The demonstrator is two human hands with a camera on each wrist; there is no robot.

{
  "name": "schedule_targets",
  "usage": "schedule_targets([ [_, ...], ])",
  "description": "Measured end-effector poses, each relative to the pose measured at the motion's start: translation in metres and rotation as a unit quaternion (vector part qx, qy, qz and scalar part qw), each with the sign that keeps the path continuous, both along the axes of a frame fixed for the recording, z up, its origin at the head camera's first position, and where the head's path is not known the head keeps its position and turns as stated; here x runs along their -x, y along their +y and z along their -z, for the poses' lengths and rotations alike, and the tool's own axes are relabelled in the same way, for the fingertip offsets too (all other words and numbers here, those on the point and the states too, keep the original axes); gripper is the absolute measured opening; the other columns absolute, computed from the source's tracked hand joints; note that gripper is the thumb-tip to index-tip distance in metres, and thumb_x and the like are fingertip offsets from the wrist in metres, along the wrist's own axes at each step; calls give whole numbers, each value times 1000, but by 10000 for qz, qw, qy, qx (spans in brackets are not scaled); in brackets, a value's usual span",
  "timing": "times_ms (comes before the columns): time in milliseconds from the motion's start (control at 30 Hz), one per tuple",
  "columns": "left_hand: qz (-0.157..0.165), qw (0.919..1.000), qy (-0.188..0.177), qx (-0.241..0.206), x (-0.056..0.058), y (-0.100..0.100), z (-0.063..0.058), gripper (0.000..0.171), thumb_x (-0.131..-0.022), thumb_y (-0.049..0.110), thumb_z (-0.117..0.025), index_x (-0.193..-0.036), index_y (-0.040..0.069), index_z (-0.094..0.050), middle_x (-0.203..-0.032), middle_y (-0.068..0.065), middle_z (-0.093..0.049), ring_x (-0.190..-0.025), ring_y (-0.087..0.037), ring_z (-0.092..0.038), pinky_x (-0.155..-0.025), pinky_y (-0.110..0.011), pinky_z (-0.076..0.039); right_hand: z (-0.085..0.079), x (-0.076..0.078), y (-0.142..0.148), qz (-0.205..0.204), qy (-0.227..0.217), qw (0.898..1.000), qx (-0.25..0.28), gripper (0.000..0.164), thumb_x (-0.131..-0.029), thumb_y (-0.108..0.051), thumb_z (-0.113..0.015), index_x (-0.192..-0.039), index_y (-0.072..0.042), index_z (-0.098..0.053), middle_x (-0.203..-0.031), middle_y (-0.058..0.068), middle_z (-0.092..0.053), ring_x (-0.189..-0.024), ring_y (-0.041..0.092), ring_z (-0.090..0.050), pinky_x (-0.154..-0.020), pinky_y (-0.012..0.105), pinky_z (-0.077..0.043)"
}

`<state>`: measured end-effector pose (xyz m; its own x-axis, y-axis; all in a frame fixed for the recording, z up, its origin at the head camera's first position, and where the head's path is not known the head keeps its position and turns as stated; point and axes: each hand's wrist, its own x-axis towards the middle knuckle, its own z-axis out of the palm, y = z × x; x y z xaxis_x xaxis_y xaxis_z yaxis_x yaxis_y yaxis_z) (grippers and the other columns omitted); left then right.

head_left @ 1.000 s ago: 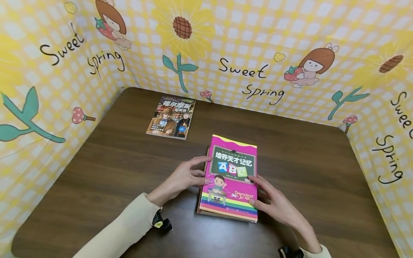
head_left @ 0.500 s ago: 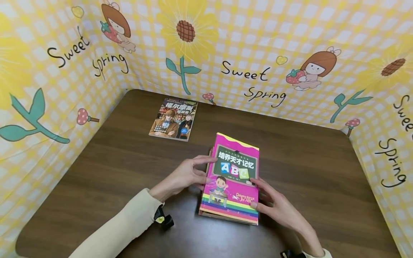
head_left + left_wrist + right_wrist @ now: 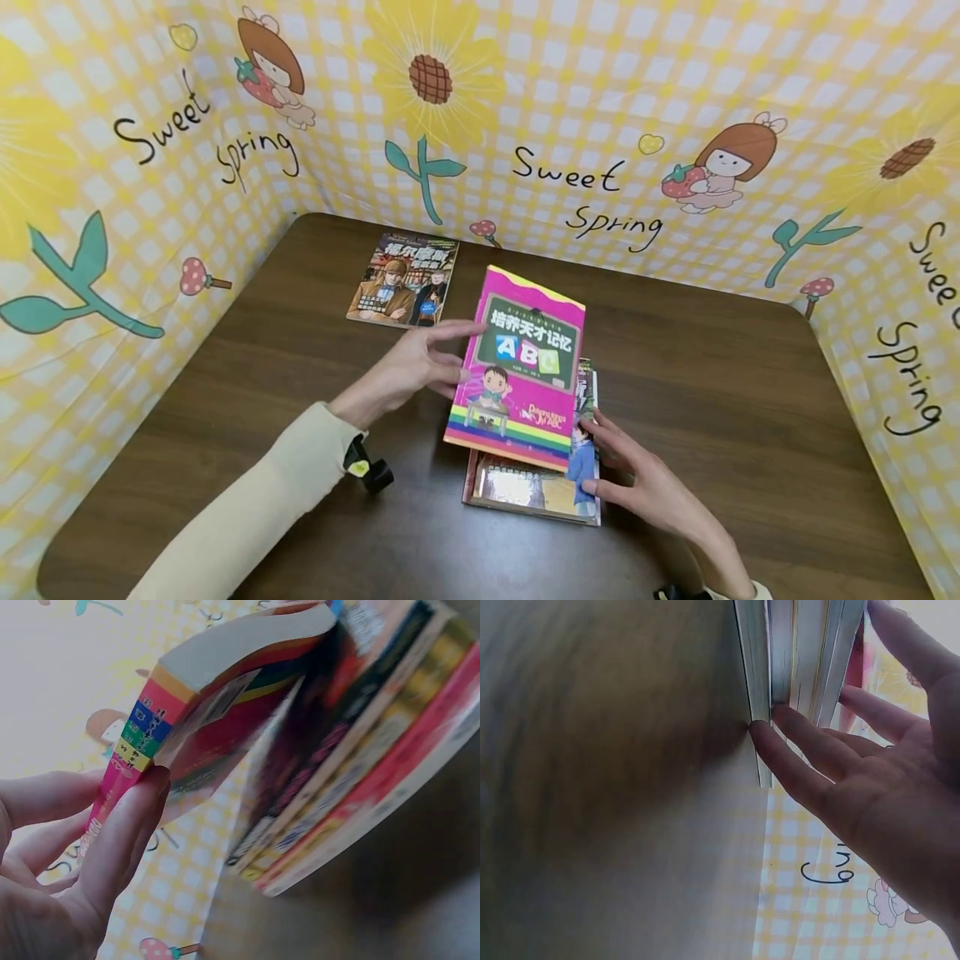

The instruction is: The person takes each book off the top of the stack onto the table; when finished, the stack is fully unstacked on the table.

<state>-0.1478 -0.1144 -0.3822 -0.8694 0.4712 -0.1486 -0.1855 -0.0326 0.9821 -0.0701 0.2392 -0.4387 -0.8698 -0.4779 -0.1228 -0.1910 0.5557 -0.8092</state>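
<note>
Two hands at work: your left hand (image 3: 393, 371) pinches the bright pink paperback with rainbow stripes and a green chalkboard on its cover (image 3: 521, 392), thumb on one side of the spine, fingers on the other; your right hand (image 3: 652, 479) is spread, fingers fairly straight, touching the right side of the stack of mixed-colour paperbacks (image 3: 525, 492) and gripping nothing as far as you can see. Pink book sits tilted and offset up-left over that stack, on the dark brown wood-grain table (image 3: 750, 400); a brown-and-black illustrated paperback (image 3: 401, 279) lies flat near the far edge, apart from the stack. To do this well, probably keep the pinch firm near mid-spine, because the pages bow and the loose side could sag or drag on the stack; keep your right hand steady there so the lower books don't slide. Views differ: head gives the cover and where the books lie, but not how many are stacked. Left wrist shows the pink book's striped spine, the wedge-shaped gap to the stack and several blurred coloured spines; whether the far corner touches, you can't tell. Right wrist has the pale page edges (image 3: 802, 667) with your fingertips against them, hidden from above; much of its left half is blur.
</note>
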Motion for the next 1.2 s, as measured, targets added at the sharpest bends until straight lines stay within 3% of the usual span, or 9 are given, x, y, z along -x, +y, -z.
schedule_targets([
  [167, -89, 10000, -15, -39, 26, -4, -16, 65, -85, -10, -62, -143, 15, -47, -116, -25, -63, -89, -37, -69, -74, -49, -56, 2, 1, 2, -142, 233, 9996, -56, 73, -85, -41, -72, -148, -29, -38, -159, 5, -20, -133, 34, -40, -95, 45, -47],
  [233, -160, 9999, 25, -13, 38, -3, -21, 65, -85, -10, -62, -143, 15, -47, -109, -27, -66, -89, -38, -69, -74, -49, -56, 2, 1, 3, -156, 279, 9995, -76, 73, -85, -41, -72, -149, -28, -38, -159, 7, -20, -133, 36, -40, -94, 45, -48],
  [367, -340, 9994, -4, 46, 64, -1, -27, 64, -87, -10, -59, -144, 17, -47, -112, -26, -65, -89, -38, -68, -75, -47, -56, 3, 1, 3, -176, 292, 9994, -75, 72, -86, -39, -71, -149, -26, -38, -159, 11, -19, -133, 40, -39, -94, 47, -47],
  [467, -473, 9988, -154, -37, 83, 1, -27, 60, -89, -9, -57, -142, 18, -49, -124, -24, -59, -91, -38, -68, -76, -45, -56, 3, 0, 3, -160, 220, 9996, -72, 72, -86, -38, -71, -149, -26, -38, -159, 11, -19, -133, 40, -40, -94, 47, -48],
  [567, -607, 9979, -223, -8, 99, 3, -27, 58, -90, -9, -57, -140, 20, -52, -147, -16, -39, -89, -33, -69, -77, -44, -56, 3, 0, 2, -162, 176, 9997, -64, 73, -86, -38, -71, -149, -26, -38, -159, 11, -18, -130, 39, -43, -93, 47, -48],
  [700, -742, 9968, -68, 282, 118, 4, -26, 59, -90, -9, -57, -140, 22, -52, -160, -5, -14, -78, -21, -68, -78, -43, -56, 2, 1, 0, -214, 181, 9996, -32, 74, -86, -38, -71, -150, -24, -36, -159, 12, -18, -127, 39, -46, -93, 48, -48],
  [833, -770, 9960, -61, 449, 136, 5, -23, 59, -90, -9, -56, -141, 21, -51, -160, -2, -13, -80, -20, -67, -79, -42, -56, 4, 1, 0, -216, 181, 9996, -81, 74, -86, -38, -71, -150, -23, -36, -159, 14, -17, -125, 39, -49, -92, 47, -49],
  [1033, -762, 9944, -171, 714, 152, -2, -7, 61, -91, -8, -55, -143, 22, -48, -159, -5, -18, -45, -12, -45, -80, -41, -56, 5, 0, 0, -245, 235, 9994, -62, 74, -87, -37, -70, -150, -22, -35, -159, 14, -17, -126, 39, -47, -92, 47, -49],
  [1200, -881, 9906, -299, 1002, 158, -11, 7, 62, -91, -8, -54, -144, 23, -47, -158, -8, -22, -56, -16, -58, -78, -40, -56, 3, 2, 2, -243, 275, 9993, -88, 74, -87, -37, -70, -150, -23, -35, -159, 12, -17, -130, 39, -44, -92, 47, -49],
])
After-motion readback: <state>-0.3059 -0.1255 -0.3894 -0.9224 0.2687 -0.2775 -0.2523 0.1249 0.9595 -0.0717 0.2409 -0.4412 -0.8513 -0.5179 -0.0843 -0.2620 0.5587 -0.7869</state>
